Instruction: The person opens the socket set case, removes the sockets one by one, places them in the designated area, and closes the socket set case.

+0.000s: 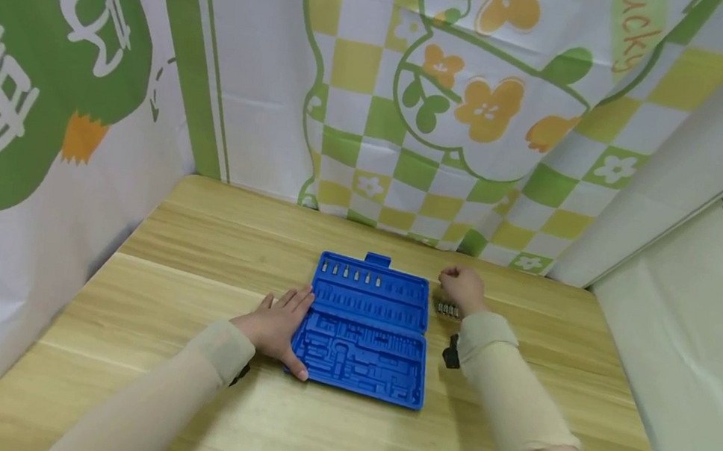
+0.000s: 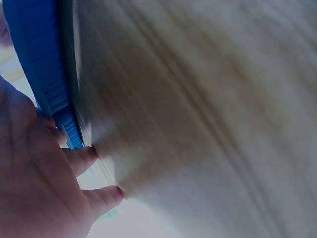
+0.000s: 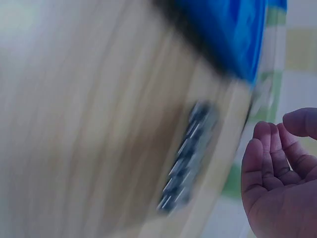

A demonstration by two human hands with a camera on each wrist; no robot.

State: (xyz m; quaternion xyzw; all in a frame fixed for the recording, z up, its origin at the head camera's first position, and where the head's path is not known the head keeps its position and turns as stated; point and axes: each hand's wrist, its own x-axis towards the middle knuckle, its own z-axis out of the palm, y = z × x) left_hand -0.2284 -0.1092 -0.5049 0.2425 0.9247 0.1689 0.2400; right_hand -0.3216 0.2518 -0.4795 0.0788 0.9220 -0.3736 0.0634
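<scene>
An open blue plastic bit case (image 1: 370, 311) lies flat on the table, with several small metal bits (image 1: 357, 275) standing in its top row of slots, on the left. My left hand (image 1: 278, 324) rests against the case's left edge, fingers spread and thumb at the near left corner. In the left wrist view, its fingertips stand beside the case's blue side wall (image 2: 39, 54). My right hand (image 1: 463, 289) is raised just right of the case, thumb and fingertips brought together; I cannot tell whether a bit is between them. Below it, a row of several loose metal bits (image 3: 185, 158) lies on the wood.
The wooden table (image 1: 196, 250) runs to the patterned cloth (image 1: 398, 147) at the back. White cloth (image 1: 709, 313) borders the right side and a green and white printed cloth (image 1: 104, 171) the left. A latch tab (image 1: 377, 260) sticks out from the case's far edge.
</scene>
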